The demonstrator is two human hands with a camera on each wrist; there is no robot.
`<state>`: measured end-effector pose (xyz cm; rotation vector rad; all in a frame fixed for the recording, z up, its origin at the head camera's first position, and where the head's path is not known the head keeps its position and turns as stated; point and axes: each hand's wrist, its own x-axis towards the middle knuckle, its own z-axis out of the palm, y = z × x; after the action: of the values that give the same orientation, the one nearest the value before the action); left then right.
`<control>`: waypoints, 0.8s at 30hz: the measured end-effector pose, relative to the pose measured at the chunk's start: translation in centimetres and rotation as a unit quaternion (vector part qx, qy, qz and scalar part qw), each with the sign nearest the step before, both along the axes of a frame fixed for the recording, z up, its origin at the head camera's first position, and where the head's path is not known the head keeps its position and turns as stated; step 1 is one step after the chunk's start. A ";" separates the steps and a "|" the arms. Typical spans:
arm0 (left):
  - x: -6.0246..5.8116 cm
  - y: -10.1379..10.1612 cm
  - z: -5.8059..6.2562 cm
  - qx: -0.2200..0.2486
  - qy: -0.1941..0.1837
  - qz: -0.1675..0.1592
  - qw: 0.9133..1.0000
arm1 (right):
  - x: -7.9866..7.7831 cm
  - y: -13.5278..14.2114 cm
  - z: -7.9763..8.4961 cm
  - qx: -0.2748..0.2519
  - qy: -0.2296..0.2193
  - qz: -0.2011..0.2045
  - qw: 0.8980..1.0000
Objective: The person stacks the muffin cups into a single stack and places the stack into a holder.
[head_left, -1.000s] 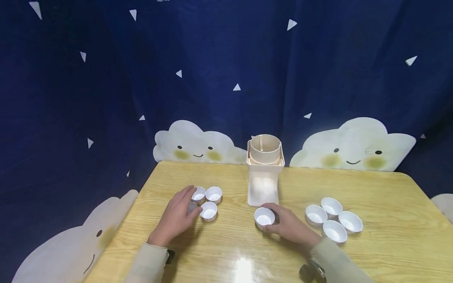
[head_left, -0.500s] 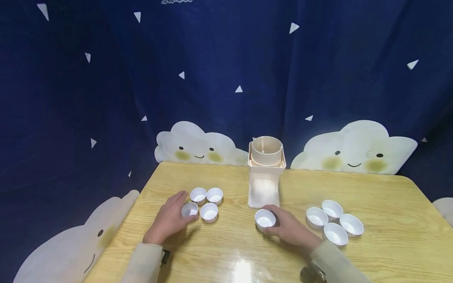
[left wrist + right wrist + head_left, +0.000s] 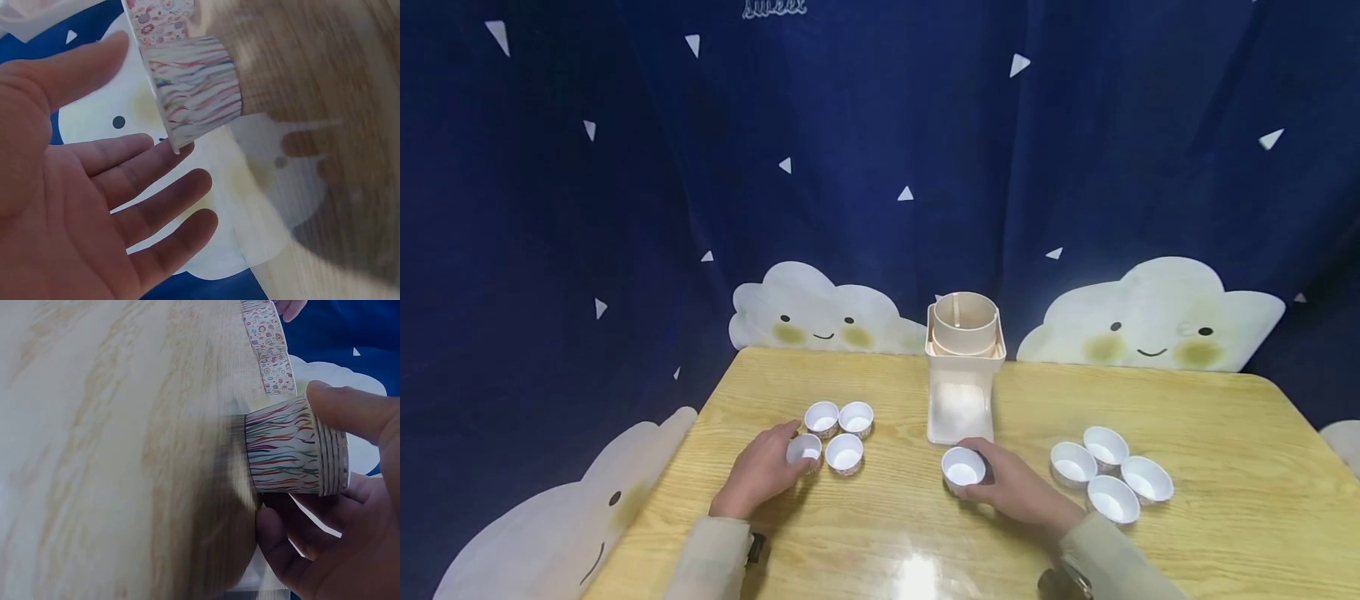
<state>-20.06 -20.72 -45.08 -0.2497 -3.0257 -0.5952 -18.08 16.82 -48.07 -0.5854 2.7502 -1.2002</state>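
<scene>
In the head view my right hand (image 3: 1009, 485) holds a white-lined paper cup (image 3: 963, 467) in front of the beige dispenser. The right wrist view shows it as a stack of nested paper cups (image 3: 284, 450) with coloured stripes, gripped between thumb and fingers. My left hand (image 3: 763, 468) is beside the near-left paper cup (image 3: 805, 448) of a small square group. In the left wrist view its fingers are spread and fairly straight; the thumb stands apart from the striped cup (image 3: 194, 87), and a fingertip overlaps the rim. Contact there is hard to tell.
Other cups of the left group are a back-left cup (image 3: 822, 419), a back-right cup (image 3: 856, 418) and a front-right cup (image 3: 845, 454). Several more cups (image 3: 1113, 499) cluster at right. The beige dispenser (image 3: 961, 379) stands near the back edge of the wooden table (image 3: 880, 533).
My left hand has drawn back leftward and towards me, uncovering the near-left cup, which now stands with the others. The right hand still holds its cup stack at nearly the same place.
</scene>
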 end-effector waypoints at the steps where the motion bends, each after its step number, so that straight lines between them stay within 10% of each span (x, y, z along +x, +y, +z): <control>1: 0.0 0.0 -0.1 -0.001 0.002 0.000 1.000 | 0.0 0.0 0.0 0.001 -0.001 0.002 1.000; 24: 0.4 0.2 -0.4 -0.001 0.001 0.007 1.000 | -0.1 0.1 -0.1 0.002 -0.012 -0.004 1.000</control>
<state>-19.61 -20.51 -45.43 -0.2284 -3.0232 -0.5895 -18.19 16.92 -48.16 -0.5565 2.7373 -1.1950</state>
